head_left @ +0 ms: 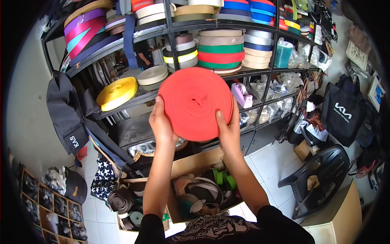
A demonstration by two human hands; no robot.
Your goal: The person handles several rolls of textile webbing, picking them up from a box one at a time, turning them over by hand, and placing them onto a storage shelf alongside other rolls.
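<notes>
A large flat roll of red webbing tape (196,107) is held up in front of me, its coiled face toward me. My left hand (162,122) grips its left edge, fingers going behind it. On the right edge my right hand (229,130) holds it, with the thumb on the coiled face and the fingers hidden behind. Past the roll stands a dark metal shelf rack (150,33). On its middle shelf a yellow roll of webbing (117,93) and a cream roll (152,75) lie flat, left of the held roll.
Below my arms a cardboard box (195,164) holds loose webbing coils, some bright green (223,178). Stacked rolls (221,49) fill the upper shelves. A lilac tape dispenser (242,96) sits on the right. A dark plastic chair (319,179) stands at right, black bags (345,110) hanging beyond it.
</notes>
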